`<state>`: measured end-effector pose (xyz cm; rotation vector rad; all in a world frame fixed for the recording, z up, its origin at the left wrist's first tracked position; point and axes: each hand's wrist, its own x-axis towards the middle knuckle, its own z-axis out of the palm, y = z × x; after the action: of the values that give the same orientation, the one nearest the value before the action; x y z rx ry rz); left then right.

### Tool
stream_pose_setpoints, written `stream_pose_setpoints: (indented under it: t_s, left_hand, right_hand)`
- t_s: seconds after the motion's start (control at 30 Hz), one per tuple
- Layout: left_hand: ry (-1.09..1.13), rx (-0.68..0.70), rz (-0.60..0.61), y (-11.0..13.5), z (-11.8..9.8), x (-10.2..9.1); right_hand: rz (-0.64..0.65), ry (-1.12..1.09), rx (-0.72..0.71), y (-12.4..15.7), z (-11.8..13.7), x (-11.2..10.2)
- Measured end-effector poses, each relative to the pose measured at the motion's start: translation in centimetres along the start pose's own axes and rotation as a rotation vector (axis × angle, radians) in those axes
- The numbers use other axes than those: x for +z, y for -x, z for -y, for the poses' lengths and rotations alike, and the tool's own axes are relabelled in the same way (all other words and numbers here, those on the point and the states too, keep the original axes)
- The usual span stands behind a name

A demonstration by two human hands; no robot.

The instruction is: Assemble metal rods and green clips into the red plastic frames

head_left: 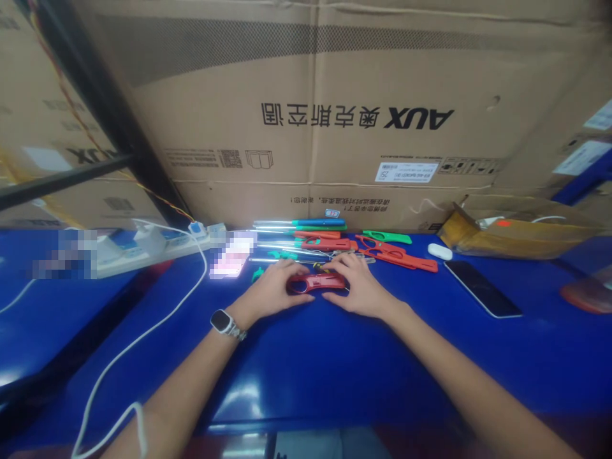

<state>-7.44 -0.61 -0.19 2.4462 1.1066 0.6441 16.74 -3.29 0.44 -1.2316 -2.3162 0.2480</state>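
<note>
Between my two hands lies a dark red handle casing [319,282] of a long-nosed lighter, with a rounded loop at its left end. My left hand [270,287] grips that loop end between thumb and fingers, and a watch is on this wrist. Around the right end of the casing my right hand [356,285] is closed, thumb below and fingers above. Just beyond the hands are metal-tubed lighters with a blue handle [318,223] and a red handle [329,244]. Loose orange-red casings [401,256] and a green casing [387,236] lie to the right.
A power strip [210,237] with a white cable [157,328] stands at the left, beside a lit phone [233,255]. On the right are a dark phone [480,288], a white earbud case [439,251] and an open brown bag [507,236]. A large cardboard box [335,64] backs the blue table [306,376].
</note>
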Motion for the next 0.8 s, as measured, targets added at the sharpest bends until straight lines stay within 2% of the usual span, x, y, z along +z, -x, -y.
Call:
stream_pose_setpoints:
  t_s: [0.17, 0.3, 0.4, 0.67, 0.8]
  left_hand:
    - [0.003, 0.036, 0.03, -0.3, -0.2, 0.4]
    - [0.096, -0.017, 0.075, -0.2, 0.2, -0.3]
    - [0.092, -0.049, 0.08, 0.0, 0.3, -0.7]
    - [0.033, -0.018, 0.072, -0.2, 0.2, 0.3]
    - [0.001, -0.024, 0.028, -0.3, -0.3, 0.3]
  right_hand:
    - [0.015, -0.104, 0.114, 0.2, -0.6, -0.5]
    - [0.092, -0.123, 0.258, 0.5, -1.1, -0.5]
    - [0.095, -0.131, 0.327, 0.5, -1.6, -0.2]
    - [-0.01, -0.12, 0.27, 0.1, -3.0, 0.2]
    - [-0.043, -0.13, 0.26, -0.1, -3.2, 0.5]
